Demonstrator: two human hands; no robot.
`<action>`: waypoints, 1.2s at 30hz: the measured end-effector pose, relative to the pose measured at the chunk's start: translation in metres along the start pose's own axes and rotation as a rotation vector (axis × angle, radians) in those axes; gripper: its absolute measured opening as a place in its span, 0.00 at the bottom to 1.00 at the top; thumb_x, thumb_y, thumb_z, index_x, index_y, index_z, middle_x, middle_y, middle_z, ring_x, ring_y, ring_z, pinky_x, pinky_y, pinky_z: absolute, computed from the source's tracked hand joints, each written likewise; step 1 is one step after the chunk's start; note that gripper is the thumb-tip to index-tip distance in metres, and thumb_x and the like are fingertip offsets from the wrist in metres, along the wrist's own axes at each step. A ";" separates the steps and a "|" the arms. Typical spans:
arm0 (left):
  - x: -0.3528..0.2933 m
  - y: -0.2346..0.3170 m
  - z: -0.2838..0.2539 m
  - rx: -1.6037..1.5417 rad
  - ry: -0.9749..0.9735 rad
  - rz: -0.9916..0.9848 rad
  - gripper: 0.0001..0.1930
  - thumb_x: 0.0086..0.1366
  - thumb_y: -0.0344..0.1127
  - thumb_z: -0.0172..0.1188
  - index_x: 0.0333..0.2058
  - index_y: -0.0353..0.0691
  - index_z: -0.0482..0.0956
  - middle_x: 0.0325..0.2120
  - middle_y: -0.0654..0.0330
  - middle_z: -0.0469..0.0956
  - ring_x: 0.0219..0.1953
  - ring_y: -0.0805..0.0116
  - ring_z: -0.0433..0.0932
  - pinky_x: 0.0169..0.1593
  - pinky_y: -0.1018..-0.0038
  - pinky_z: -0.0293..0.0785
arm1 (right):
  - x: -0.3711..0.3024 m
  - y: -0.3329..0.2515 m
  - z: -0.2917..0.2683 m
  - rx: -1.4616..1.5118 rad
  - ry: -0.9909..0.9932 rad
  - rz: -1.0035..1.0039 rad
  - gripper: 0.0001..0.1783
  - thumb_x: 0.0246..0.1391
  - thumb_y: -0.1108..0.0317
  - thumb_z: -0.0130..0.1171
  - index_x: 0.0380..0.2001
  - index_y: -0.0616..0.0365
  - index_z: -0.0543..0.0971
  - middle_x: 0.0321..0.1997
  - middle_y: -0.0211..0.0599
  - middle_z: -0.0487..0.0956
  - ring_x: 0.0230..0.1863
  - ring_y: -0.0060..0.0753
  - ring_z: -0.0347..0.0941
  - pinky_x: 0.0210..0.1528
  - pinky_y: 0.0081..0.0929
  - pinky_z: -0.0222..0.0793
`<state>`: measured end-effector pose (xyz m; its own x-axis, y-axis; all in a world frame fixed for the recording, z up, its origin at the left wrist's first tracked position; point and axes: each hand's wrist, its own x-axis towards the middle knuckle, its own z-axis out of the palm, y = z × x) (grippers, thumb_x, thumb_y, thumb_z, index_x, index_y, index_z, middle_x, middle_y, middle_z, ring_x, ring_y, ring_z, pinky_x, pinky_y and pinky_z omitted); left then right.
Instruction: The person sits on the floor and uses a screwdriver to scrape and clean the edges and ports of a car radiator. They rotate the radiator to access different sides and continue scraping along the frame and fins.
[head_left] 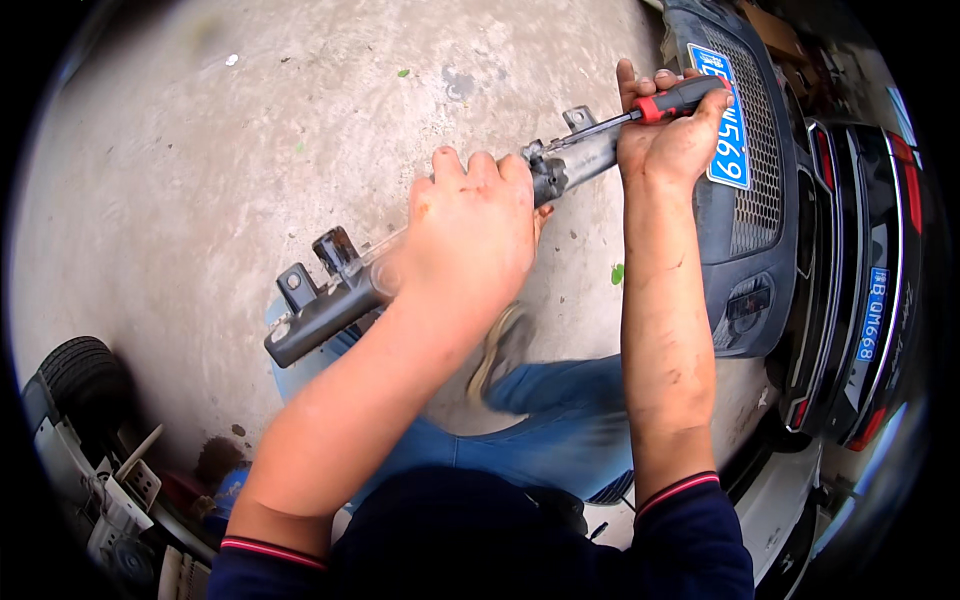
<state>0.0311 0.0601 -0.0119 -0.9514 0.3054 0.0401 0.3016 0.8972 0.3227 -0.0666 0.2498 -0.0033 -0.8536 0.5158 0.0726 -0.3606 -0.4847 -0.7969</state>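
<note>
My left hand (470, 215) is wrapped round the middle of a long dark car part (325, 318), a bar-like piece with mounting tabs that slants from lower left to upper right. Its far end looks grey and scuffed. In my right hand (672, 140) is a screwdriver (678, 100) with a red and black handle, gripped with the palm turned up. The steel shaft points left along the part, its tip close to a dark fitting (545, 172) just beyond my left fingers. Whether the tip touches the fitting, I cannot tell.
A dark bumper (745, 290) with a mesh grille and blue plate lies at the right, close to my right hand. Behind it stands a black car (865, 240). A tyre (85, 380) and loose parts sit at lower left. Below is stained concrete floor (290, 120).
</note>
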 end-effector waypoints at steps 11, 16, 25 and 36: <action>-0.064 -0.040 -0.062 -0.105 0.027 0.011 0.28 0.53 0.48 0.73 0.48 0.37 0.79 0.43 0.54 0.78 0.46 0.52 0.78 0.47 0.58 0.79 | -0.021 -0.001 -0.015 -0.016 -0.037 -0.118 0.31 0.68 0.33 0.43 0.51 0.51 0.64 0.30 0.37 0.72 0.28 0.36 0.70 0.63 0.59 0.70; -0.094 -0.057 -0.038 -0.033 0.000 -0.027 0.29 0.50 0.48 0.73 0.48 0.38 0.79 0.42 0.55 0.78 0.46 0.52 0.77 0.46 0.58 0.79 | -0.020 -0.016 -0.026 0.041 -0.157 -0.067 0.30 0.68 0.36 0.45 0.56 0.50 0.62 0.37 0.37 0.75 0.33 0.33 0.74 0.61 0.62 0.71; -0.103 -0.055 -0.030 -0.015 -0.017 -0.170 0.30 0.45 0.47 0.74 0.47 0.40 0.80 0.41 0.57 0.78 0.45 0.53 0.77 0.44 0.59 0.79 | -0.012 -0.060 -0.019 -0.087 -0.773 -0.066 0.31 0.71 0.42 0.48 0.65 0.45 0.56 0.43 0.38 0.73 0.32 0.30 0.75 0.42 0.47 0.81; -0.086 -0.067 -0.035 -0.100 -0.035 -0.231 0.33 0.39 0.47 0.74 0.47 0.41 0.81 0.39 0.60 0.78 0.43 0.53 0.76 0.42 0.60 0.79 | -0.003 -0.055 0.003 -0.239 -0.976 -0.121 0.31 0.69 0.40 0.52 0.69 0.34 0.60 0.43 0.35 0.70 0.30 0.23 0.67 0.35 0.29 0.69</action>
<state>0.0907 -0.0371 -0.0042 -0.9911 0.1081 -0.0776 0.0669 0.9089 0.4116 -0.0458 0.2728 0.0423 -0.7893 -0.3026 0.5343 -0.4719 -0.2580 -0.8431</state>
